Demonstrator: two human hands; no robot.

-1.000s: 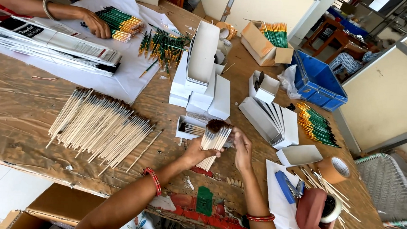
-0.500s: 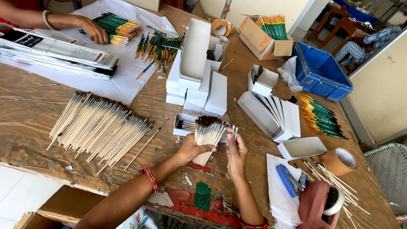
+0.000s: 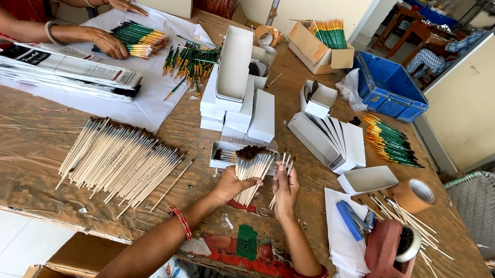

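While our left hand (image 3: 231,184) grips the fanned brush bundle (image 3: 252,166) near the desk's (image 3: 24,162) front edge, our right hand (image 3: 285,186) pinches a few brushes (image 3: 284,164); we keep tips level.

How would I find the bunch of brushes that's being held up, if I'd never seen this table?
Start at the wooden table and look at its near edge, where two bare arms reach in. The left hand grips a fanned bunch of brushes with pale handles and dark tips pointing up. Unlike the big pile of pale brushes lying flat to the left, this bunch is lifted off the table.
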